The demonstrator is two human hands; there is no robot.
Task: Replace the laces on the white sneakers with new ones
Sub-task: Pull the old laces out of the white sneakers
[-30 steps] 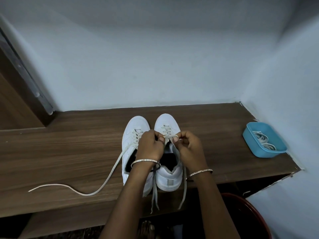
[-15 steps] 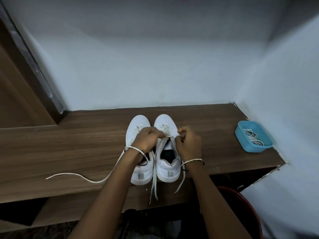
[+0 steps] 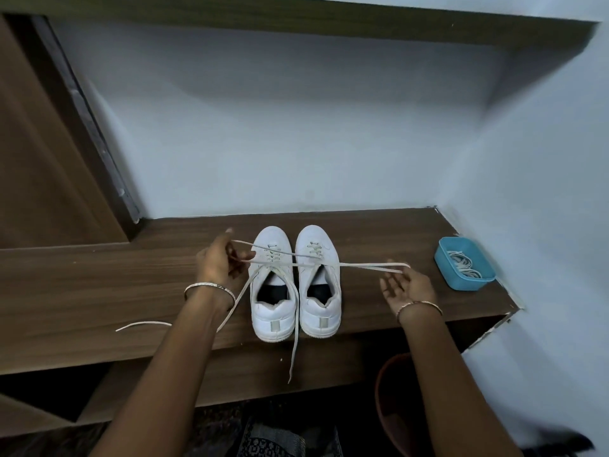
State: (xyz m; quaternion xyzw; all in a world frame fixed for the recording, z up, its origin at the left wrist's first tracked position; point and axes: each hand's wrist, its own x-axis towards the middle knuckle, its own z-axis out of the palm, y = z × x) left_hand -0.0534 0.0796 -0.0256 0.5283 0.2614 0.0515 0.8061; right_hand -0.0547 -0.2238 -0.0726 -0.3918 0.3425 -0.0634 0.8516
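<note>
Nearest me, at 5 o'clock in the view, the rim of a brown bucket (image 3: 392, 410) shows below the wooden shelf (image 3: 99, 291). A loose lace end (image 3: 293, 357) hangs over the shelf's front edge from between the shoes; I cannot tell which shoe it belongs to.

The white sneakers sit side by side with their heels toward me, probably so the eyelets are easy to reach. The left sneaker (image 3: 272, 311) has a slack lace (image 3: 237, 298) trailing away toward 8 o'clock under my left forearm.

From the right sneaker (image 3: 321, 311), the lace (image 3: 362, 264) is drawn out flat toward 9 and 3 o'clock. My left hand (image 3: 217, 267), at 9 o'clock from the shoes, has its fingers curled and pinching this lace, which keeps it taut. My right hand (image 3: 407, 286), at 3 o'clock, lies palm up with fingers spread and holding nothing; the lace's far end passes just over the fingertips, and I cannot tell whether it touches them.

I judge this as unthreading the old lace, early in the job.

Farther off at 3 o'clock, a blue tray (image 3: 468, 285) holds the new laces (image 3: 464, 263), within reach. Behind everything is the pale wall (image 3: 296, 143).
</note>
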